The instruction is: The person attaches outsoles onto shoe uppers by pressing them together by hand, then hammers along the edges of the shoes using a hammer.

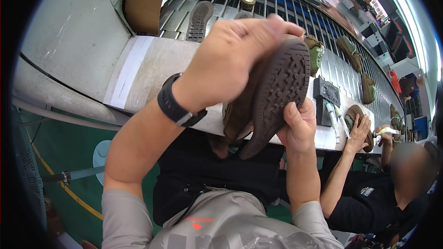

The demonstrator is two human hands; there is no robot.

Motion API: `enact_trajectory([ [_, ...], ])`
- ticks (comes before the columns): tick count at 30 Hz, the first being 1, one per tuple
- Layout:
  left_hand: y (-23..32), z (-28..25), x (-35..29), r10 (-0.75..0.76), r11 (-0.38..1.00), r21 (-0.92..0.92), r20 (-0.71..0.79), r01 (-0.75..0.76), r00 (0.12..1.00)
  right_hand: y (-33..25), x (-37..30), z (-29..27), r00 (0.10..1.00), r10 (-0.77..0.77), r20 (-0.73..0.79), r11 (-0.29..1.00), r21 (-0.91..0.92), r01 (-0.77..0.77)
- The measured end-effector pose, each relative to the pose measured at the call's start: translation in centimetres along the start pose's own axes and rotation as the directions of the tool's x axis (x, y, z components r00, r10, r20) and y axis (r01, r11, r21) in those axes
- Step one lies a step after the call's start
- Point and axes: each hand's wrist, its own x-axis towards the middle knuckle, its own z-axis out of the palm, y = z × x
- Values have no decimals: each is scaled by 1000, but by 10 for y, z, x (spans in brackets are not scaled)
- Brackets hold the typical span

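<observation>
In front of me a brown shoe is held up on end, its dark brown patterned sole turned to the right. At the lower end the sole stands apart from the upper. My left hand, with a black watch on the wrist, is closed at the shoe's top end; its fingertips are partly hidden and a little blurred. My right hand grips the sole's right edge, thumb on the tread and the other fingers mostly behind it.
A roller conveyor carries several shoes and a loose sole. Dark blocks and white tube-like tools lie on the bench at right. A co-worker's hand works on another shoe there. A cardboard box stands at upper left.
</observation>
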Motion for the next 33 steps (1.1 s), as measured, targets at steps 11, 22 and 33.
enact_trajectory([
  [11,-12,-11,5,58,996,-67,35,-55,998,4,5,-9,999,26,-27,999,35,-25],
  [22,-20,-4,-3,259,965,39,22,-259,966,4,6,-7,997,-2,-76,1000,17,3],
  [33,43,4,-67,138,887,443,21,-133,990,-3,-31,62,995,-82,-47,942,-330,62],
])
